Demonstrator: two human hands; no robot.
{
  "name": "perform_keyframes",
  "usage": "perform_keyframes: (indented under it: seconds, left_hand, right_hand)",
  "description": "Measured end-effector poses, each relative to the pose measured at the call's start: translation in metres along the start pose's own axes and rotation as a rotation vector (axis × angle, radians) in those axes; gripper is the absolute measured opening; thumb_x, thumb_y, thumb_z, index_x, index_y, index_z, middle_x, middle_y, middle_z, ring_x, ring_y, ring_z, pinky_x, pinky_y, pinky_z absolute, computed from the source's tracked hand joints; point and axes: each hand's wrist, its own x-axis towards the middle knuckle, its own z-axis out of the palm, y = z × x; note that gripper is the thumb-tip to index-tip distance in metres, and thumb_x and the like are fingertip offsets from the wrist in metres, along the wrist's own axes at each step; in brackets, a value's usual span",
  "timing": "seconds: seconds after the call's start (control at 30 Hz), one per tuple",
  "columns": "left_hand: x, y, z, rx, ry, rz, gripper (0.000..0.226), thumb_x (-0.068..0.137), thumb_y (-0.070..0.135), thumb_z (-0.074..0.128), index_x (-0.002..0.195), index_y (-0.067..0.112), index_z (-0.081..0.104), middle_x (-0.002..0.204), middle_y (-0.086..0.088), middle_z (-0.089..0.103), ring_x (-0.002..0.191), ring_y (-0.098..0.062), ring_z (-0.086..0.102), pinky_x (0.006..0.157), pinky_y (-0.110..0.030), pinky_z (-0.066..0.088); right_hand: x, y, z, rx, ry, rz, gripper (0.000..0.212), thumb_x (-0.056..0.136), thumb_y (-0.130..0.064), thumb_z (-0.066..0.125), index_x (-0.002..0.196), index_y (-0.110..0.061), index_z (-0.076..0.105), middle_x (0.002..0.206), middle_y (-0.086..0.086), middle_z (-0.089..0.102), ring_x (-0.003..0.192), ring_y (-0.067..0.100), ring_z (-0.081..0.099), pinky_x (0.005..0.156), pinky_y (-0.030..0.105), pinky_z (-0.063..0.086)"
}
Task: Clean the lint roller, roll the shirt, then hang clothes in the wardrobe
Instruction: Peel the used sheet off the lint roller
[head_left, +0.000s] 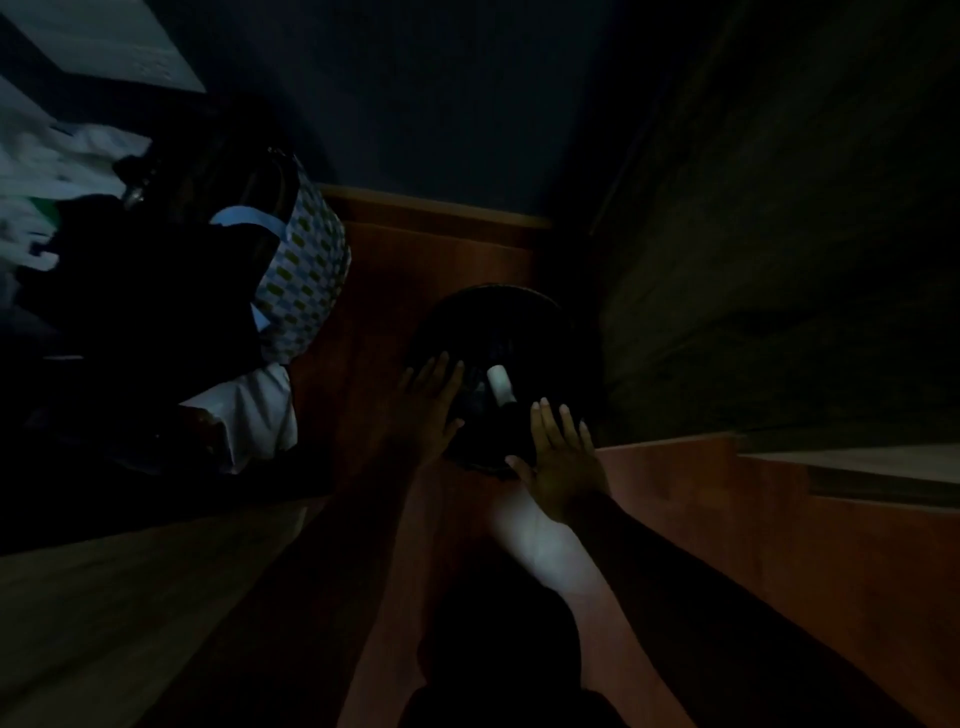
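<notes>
Scene very dark. Both hands reached down over a round dark bin (493, 332) standing on the reddish-brown floor (395, 270) near the wall corner. Left hand (428, 402) was spread flat, fingers wide, over the bin's left rim and held nothing. Right hand (563, 457) was likewise splayed with fingers extended, over the bin's near right rim, also empty; whether either palm touched the rim could not be told. Between the two hands, inside the bin's mouth, a small pale cylinder (500, 383) showed, tilted; it looked like the lint roller's white roll, though the dimness left that uncertain. To the left, a heap of clothes (156, 291) lay piled, with a checked fabric (306, 270) and a white garment (254, 410) at its edge.
</notes>
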Motion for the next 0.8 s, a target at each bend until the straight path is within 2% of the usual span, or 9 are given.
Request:
perform_keyframes:
  seconds: [0.13,0.23,0.3,0.37,0.43,0.5,0.57,0.63,0.8]
  left_hand:
    - [-0.038,0.006,-0.06,-0.025,0.038,-0.063,0.074,0.093,0.044,0.046,0.152,0.014,0.012,0.159,-0.016,0.011,0.146,-0.032,0.013,0.116,-0.046,0.011]
    - [-0.076,0.016,-0.141,-0.038,0.096,-0.11,0.073,0.089,0.051,0.029,0.149,0.01,0.025,0.154,-0.02,0.025,0.141,-0.037,0.027,0.112,-0.052,0.021]
    - [-0.102,0.024,-0.197,-0.048,0.142,-0.155,0.073,0.088,0.052,0.024,0.147,0.009,0.028,0.152,-0.021,0.029,0.139,-0.038,0.031,0.111,-0.055,0.023]
    - [-0.129,0.036,-0.259,-0.074,0.205,-0.23,0.076,0.087,0.056,0.023,0.148,0.011,0.027,0.151,-0.021,0.032,0.138,-0.039,0.033,0.11,-0.058,0.022]
    - [-0.152,0.051,-0.318,-0.104,0.262,-0.292,0.083,0.084,0.063,0.018,0.151,0.014,0.019,0.156,-0.018,0.022,0.142,-0.038,0.023,0.112,-0.059,0.013]
    - [-0.168,0.067,-0.374,-0.156,0.309,-0.338,0.081,0.087,0.064,0.024,0.152,0.017,0.012,0.16,-0.013,0.01,0.146,-0.033,0.012,0.114,-0.058,0.003]
    - [-0.176,0.086,-0.421,-0.168,0.408,-0.298,0.074,0.091,0.053,0.044,0.151,0.018,0.019,0.16,-0.011,0.008,0.147,-0.031,0.009,0.112,-0.062,0.004]
    - [-0.176,0.11,-0.46,-0.157,0.507,-0.226,0.07,0.091,0.051,0.047,0.149,0.021,0.025,0.161,-0.009,0.006,0.147,-0.027,0.009,0.111,-0.064,0.007]
    - [-0.163,0.203,-0.516,-0.225,0.627,-0.108,0.082,0.09,0.049,0.053,0.153,0.024,0.007,0.16,-0.01,0.004,0.147,-0.026,0.012,0.113,-0.059,0.009]
  right_hand:
    - [-0.028,-0.028,-0.061,0.004,0.022,-0.028,0.104,0.073,-0.077,-0.018,0.153,-0.013,0.003,0.162,0.006,0.003,0.149,0.028,-0.001,0.118,0.043,-0.001]
    - [-0.061,-0.068,-0.133,0.038,0.043,-0.041,0.095,0.073,-0.073,-0.009,0.151,-0.019,-0.011,0.161,0.003,-0.01,0.148,0.026,-0.011,0.118,0.044,-0.005]
    - [-0.086,-0.099,-0.187,0.077,0.07,-0.045,0.087,0.078,-0.071,-0.003,0.151,-0.025,-0.011,0.161,0.003,-0.011,0.148,0.027,-0.011,0.118,0.046,-0.004]
    - [-0.113,-0.129,-0.245,0.101,0.097,-0.053,0.078,0.088,-0.069,0.01,0.152,-0.029,-0.011,0.161,0.003,-0.013,0.148,0.028,-0.012,0.118,0.049,-0.003]
    - [-0.141,-0.156,-0.303,0.132,0.125,-0.074,0.074,0.094,-0.063,0.022,0.151,-0.031,-0.011,0.16,0.004,-0.017,0.147,0.029,-0.013,0.119,0.05,0.0]
    - [-0.167,-0.174,-0.362,0.163,0.203,-0.127,0.076,0.095,-0.057,0.033,0.151,-0.03,-0.01,0.16,0.005,-0.018,0.148,0.03,-0.008,0.119,0.05,0.01]
    - [-0.194,-0.181,-0.418,0.217,0.331,-0.197,0.078,0.095,-0.043,0.047,0.153,-0.028,-0.003,0.161,0.008,-0.012,0.147,0.032,0.011,0.114,0.044,0.03]
    - [-0.219,-0.176,-0.468,0.234,0.453,-0.275,0.078,0.093,-0.029,0.054,0.153,-0.027,0.006,0.162,0.008,-0.003,0.142,0.032,0.027,0.103,0.039,0.042]
    - [-0.267,-0.108,-0.547,0.175,0.689,-0.277,0.074,0.087,-0.024,0.058,0.15,-0.026,0.021,0.158,0.01,0.021,0.139,0.029,0.032,0.108,0.039,0.038]
